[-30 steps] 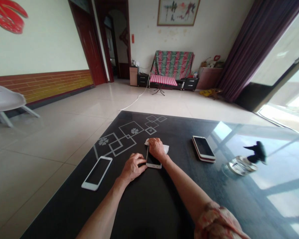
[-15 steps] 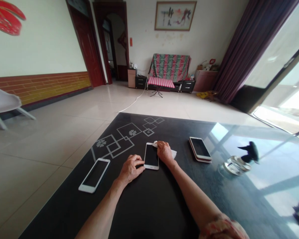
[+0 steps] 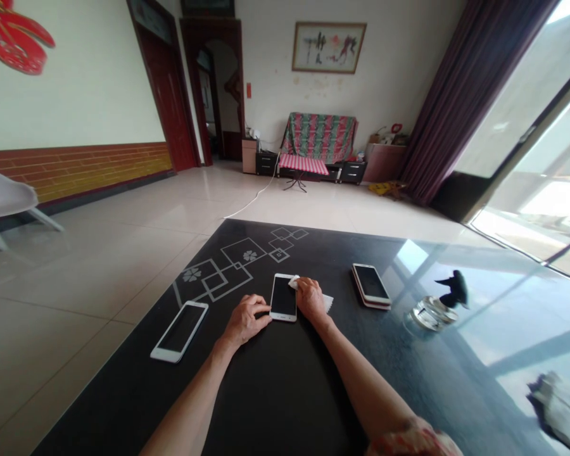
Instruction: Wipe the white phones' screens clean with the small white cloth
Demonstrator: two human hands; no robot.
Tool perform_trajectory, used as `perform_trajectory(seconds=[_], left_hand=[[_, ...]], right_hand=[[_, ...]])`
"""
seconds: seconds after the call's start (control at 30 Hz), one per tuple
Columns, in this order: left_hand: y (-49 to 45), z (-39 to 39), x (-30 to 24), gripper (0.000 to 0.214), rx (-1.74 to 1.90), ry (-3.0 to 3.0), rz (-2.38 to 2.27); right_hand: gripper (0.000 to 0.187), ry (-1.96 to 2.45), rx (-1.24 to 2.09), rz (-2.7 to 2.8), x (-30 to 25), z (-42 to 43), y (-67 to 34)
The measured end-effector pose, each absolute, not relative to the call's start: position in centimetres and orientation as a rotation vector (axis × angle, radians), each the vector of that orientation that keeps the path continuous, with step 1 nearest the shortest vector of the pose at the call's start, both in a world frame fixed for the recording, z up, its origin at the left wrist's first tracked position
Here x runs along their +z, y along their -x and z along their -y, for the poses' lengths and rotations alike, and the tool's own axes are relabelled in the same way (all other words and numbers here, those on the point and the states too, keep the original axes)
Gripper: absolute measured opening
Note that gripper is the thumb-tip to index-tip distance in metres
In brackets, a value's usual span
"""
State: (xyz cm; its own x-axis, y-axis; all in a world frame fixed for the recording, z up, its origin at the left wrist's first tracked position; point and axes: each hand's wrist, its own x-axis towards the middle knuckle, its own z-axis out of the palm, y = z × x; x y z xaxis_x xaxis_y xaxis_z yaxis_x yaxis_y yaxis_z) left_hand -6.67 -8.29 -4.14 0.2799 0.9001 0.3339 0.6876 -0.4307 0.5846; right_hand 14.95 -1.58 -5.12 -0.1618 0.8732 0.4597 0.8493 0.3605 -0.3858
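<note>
A white phone (image 3: 284, 297) with a dark screen lies flat on the black glass table (image 3: 275, 392). My left hand (image 3: 244, 318) rests at its lower left corner, fingers curled against the edge, holding it steady. My right hand (image 3: 310, 299) is just right of the phone, fingers closed on a small white cloth (image 3: 327, 303) pressed to the table beside the phone's right edge.
Another white phone (image 3: 180, 330) lies to the left near the table's edge. A stack of phones (image 3: 371, 285) sits to the right. A glass ashtray (image 3: 432, 313) stands further right, and a dark cloth (image 3: 560, 411) at the right edge.
My right hand with the cloth has slid off the phone's screen to its right side, uncovering the screen. The left hand has stayed at the phone's corner.
</note>
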Motion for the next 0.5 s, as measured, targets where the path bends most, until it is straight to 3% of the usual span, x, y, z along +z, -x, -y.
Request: perform_trajectory(seconds=[0.5], left_hand=[[6.8, 8.2, -4.5, 0.019, 0.934, -2.281, -1.430]], right_hand=[[0.034, 1.412, 0.128, 2.061, -4.7, 7.6, -15.5]])
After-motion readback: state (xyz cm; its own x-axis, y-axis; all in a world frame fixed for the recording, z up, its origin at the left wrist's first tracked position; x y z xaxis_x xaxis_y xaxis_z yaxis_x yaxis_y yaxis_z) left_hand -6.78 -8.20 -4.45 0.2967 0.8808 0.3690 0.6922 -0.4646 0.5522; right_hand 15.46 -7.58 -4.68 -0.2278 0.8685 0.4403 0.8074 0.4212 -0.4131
